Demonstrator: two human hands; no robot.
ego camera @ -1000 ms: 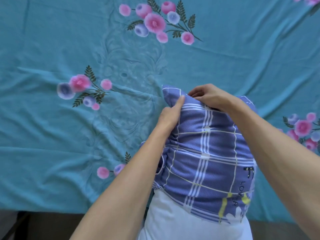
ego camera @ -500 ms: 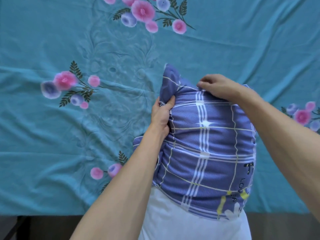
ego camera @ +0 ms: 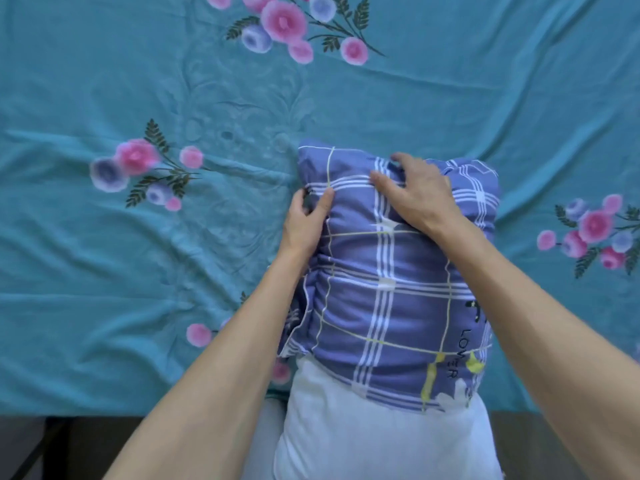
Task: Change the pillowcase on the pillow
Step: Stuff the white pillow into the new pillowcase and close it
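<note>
Purple checked cotton, the pillowcase [ego camera: 391, 292] bunches over the far end of a plump white pillow [ego camera: 363, 434] on the teal flowered sheet [ego camera: 138, 81]. The left hand [ego camera: 304, 223] pinches its gathered side edge; the right hand [ego camera: 415, 195] presses spread fingers on top. The pillow's near end is cut off.

Soft, even daylight, faint shadows, slight motion blur throughout, wide-angle bending toward the edges
</note>
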